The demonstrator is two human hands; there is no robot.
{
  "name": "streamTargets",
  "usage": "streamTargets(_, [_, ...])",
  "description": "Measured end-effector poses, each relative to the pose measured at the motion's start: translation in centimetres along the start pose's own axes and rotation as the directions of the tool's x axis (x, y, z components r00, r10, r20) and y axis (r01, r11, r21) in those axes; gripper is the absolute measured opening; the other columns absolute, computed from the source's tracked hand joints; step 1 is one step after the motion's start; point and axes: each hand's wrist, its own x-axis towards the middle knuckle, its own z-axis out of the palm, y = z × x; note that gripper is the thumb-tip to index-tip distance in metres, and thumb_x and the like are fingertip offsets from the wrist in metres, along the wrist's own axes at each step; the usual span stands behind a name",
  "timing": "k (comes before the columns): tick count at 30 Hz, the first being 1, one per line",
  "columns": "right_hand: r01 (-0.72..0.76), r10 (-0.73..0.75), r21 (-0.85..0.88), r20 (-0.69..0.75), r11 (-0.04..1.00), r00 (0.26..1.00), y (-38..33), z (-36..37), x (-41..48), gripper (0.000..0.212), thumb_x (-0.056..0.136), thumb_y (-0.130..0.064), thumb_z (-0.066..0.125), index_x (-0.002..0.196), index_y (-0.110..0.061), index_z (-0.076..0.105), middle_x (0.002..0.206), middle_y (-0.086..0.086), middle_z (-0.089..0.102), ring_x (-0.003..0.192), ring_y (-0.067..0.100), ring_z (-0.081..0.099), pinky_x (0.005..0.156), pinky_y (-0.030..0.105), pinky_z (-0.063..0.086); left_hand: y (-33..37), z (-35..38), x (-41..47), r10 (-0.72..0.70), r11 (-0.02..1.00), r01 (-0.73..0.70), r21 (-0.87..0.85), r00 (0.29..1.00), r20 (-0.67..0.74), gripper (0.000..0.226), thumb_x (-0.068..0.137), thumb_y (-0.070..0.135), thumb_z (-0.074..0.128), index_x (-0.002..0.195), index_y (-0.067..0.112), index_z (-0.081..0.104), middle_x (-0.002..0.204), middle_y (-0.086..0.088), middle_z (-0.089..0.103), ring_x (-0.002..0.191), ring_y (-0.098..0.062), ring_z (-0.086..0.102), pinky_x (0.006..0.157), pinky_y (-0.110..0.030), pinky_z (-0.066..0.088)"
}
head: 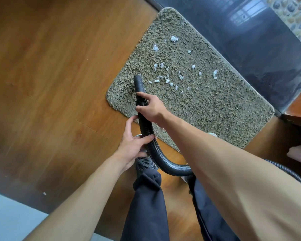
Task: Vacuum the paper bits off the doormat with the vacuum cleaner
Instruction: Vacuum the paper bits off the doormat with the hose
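A shaggy grey-brown doormat (207, 105) lies on the wooden floor, with several white paper bits (165, 79) scattered across its middle. A black ribbed vacuum hose (146, 129) curves up from the lower right, and its smooth nozzle tip (139, 83) rests over the mat's left end, just left of the paper bits. My right hand (150, 108) grips the hose close behind the nozzle. My left hand (133, 145) holds the hose lower down. The vacuum cleaner's body is out of sight.
Brown wooden floor (59, 75) surrounds the mat. A dark glossy threshold (259, 54) runs along the mat's far side. My legs in dark trousers (146, 206) and a shoe stand at the mat's near edge. One paper scrap (44, 193) lies on the floor at lower left.
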Motion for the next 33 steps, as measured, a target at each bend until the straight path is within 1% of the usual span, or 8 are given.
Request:
streamTargets(7, [-0.023,0.021,0.032,0.049,0.999,0.999,0.1,-0.9,1.5,0.068,0.08,-0.018,0.071,0.144,-0.025,0.05,0.117,0.012,0.068,0.098,0.029,0.07,0.089,0.048,0.058,0.4,0.6,0.9,0.008,1.0,-0.008,-0.012,1.0,-0.011,0.074,0.088,-0.001,0.071,0.126,0.055,0.041,0.096,-0.016,0.074,0.087,-0.032,0.072,0.086,-0.071,0.051])
streamTargets(10, [-0.022,0.02,0.045,0.054,0.999,0.998,0.7,-1.8,1.4,0.066,0.082,-0.015,0.071,0.144,-0.025,0.05,0.117,0.012,0.068,0.098,0.029,0.069,0.088,0.048,0.058,0.3,1.4,1.2,-0.004,1.0,0.004,-0.004,1.0,0.001,0.072,0.088,-0.002,0.071,0.113,0.06,0.045,0.095,-0.014,0.075,0.09,-0.031,0.073,0.086,-0.068,0.053])
streamTargets(14, [-0.045,0.041,0.079,0.054,0.996,0.998,1.5,-3.0,0.8,0.064,0.084,-0.014,0.07,0.144,-0.026,0.049,0.116,0.014,0.067,0.099,0.03,0.069,0.087,0.048,0.059,0.3,2.3,1.0,-0.025,0.999,0.024,0.033,1.0,0.016,0.074,0.088,0.0,0.071,0.105,0.067,0.045,0.106,-0.02,0.074,0.098,-0.034,0.073,0.088,-0.064,0.054])
streamTargets(17, [-0.058,0.055,0.118,0.031,0.991,0.998,2.3,-3.6,0.1,0.065,0.082,-0.015,0.069,0.143,-0.025,0.05,0.117,0.012,0.067,0.101,0.031,0.068,0.089,0.049,0.058,0.1,3.0,1.0,-0.037,0.998,0.036,0.048,0.999,0.034,0.074,0.089,0.002,0.071,0.114,0.066,0.044,0.109,-0.02,0.072,0.1,-0.035,0.072,0.089,-0.064,0.054])
streamTargets(20, [-0.069,0.069,0.145,0.009,0.987,0.998,3.3,-4.1,-0.4,0.068,0.079,-0.019,0.069,0.143,-0.027,0.05,0.116,0.01,0.068,0.1,0.029,0.068,0.089,0.049,0.058,-0.3,3.7,1.0,-0.051,0.997,0.048,0.068,0.997,0.052,0.076,0.09,0.002,0.07,0.127,0.06,0.038,0.1,-0.014,0.075,0.098,-0.034,0.073,0.088,-0.062,0.055])
streamTargets(24, [-0.081,0.087,0.191,-0.028,0.978,0.996,4.7,-5.0,-0.8,0.067,0.078,-0.021,0.069,0.142,-0.03,0.051,0.111,0.009,0.069,0.096,0.026,0.069,0.089,0.047,0.058,-0.5,4.7,1.4,-0.06,0.993,0.052,0.105,0.996,0.071,0.077,0.092,0.003,0.068,0.136,0.055,0.034,0.082,-0.003,0.076,0.085,-0.024,0.073,0.076,-0.051,0.058])
streamTargets(28, [-0.071,0.081,0.218,-0.038,0.973,0.996,5.8,-6.1,-1.0,0.067,0.078,-0.022,0.069,0.142,-0.03,0.051,0.104,0.006,0.067,0.087,0.021,0.067,0.089,0.047,0.058,-0.6,6.1,1.7,-0.071,0.992,0.061,0.113,0.994,0.086,0.077,0.093,0.002,0.066,0.141,0.05,0.031,0.078,-0.002,0.075,0.073,-0.017,0.073,0.055,-0.036,0.057])
streamTargets(33, [-0.067,0.084,0.263,-0.055,0.962,0.995,7.4,-7.4,-1.2,0.067,0.078,-0.022,0.069,0.142,-0.029,0.051,0.097,0.001,0.065,0.086,0.022,0.067,0.089,0.047,0.058,-0.6,7.9,1.8,-0.086,0.984,0.07,0.167,0.993,0.086,0.074,0.093,0.003,0.066,0.138,0.05,0.032,0.09,-0.007,0.076,0.077,-0.017,0.074,0.056,-0.035,0.058])
